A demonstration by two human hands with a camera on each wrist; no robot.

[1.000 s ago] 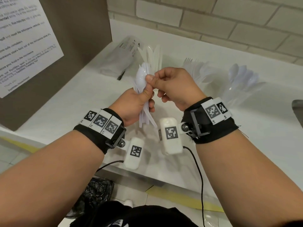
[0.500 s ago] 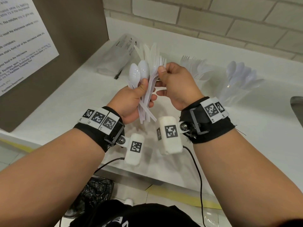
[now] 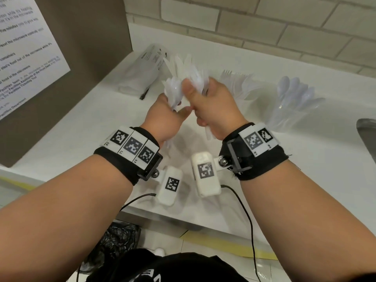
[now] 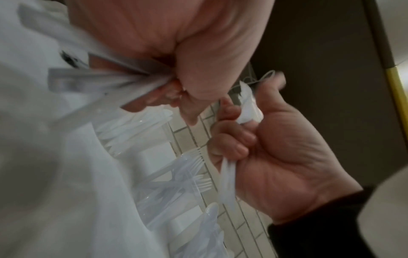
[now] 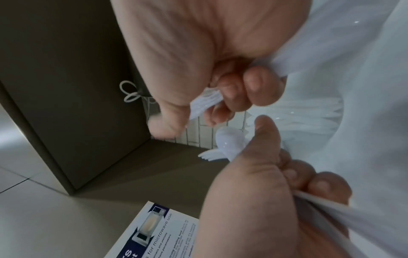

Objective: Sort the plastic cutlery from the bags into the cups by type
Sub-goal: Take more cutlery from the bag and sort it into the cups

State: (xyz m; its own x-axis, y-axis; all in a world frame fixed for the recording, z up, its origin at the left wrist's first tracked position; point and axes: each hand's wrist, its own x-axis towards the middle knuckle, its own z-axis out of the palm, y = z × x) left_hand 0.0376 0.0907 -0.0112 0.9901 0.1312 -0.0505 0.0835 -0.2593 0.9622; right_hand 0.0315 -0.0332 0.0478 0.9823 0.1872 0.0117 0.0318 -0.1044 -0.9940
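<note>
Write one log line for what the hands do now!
left hand: grips mixed cutlery | right hand: grips pulled-out cutlery | step: separating

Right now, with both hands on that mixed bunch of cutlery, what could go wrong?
1. The left hand grips a splayed bunch of cutlery while the right hand pulls pieces out; some may slip out and fall.
2. The fork cup and spoon cup stand packed and look light; a hasty drop-in might tip one.

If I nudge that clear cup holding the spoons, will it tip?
Probably. The clear cup looks thin and light, and the spoons fan well above its rim, leaning right, so it seems top-heavy. On the smooth white counter it may slide first.
</note>
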